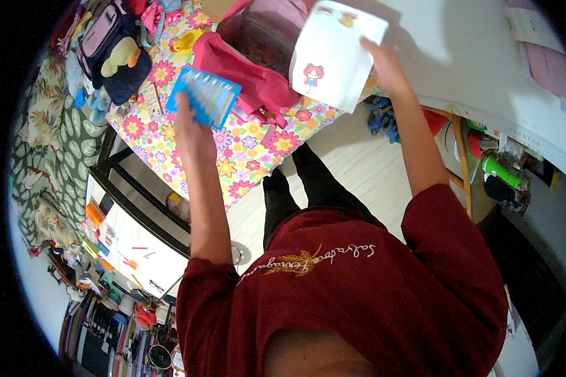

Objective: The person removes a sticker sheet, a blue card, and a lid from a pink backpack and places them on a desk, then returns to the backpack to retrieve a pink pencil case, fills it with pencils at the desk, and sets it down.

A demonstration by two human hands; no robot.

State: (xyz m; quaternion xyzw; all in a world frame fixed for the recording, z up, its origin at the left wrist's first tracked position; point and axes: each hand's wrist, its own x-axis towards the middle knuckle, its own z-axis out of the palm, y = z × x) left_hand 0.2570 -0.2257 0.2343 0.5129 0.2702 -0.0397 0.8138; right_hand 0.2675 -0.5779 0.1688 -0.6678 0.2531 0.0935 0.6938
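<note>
My left hand [194, 135] is closed around a flat blue pack [215, 113], with rows of slim, coloured, pen-like shapes on its face, too blurred to make out. It is held over the flowered cloth. My right hand [388, 69] pinches the right edge of a white paper sheet [333, 66] with small cartoon figures on it. Whether it is one sheet or more I cannot tell. Between my hands stands a pink backpack [248, 72], its top open and its inside dark. The paper overlaps the backpack's right side.
The flowered cloth [233, 151] covers the table. On it lie a yellow toy duck [187, 42], a dark cap [129, 78] and a small beige card [151, 100]. At left are a black frame [138, 183] and a white desk [129, 232]. A white wall [446, 56] rises at right.
</note>
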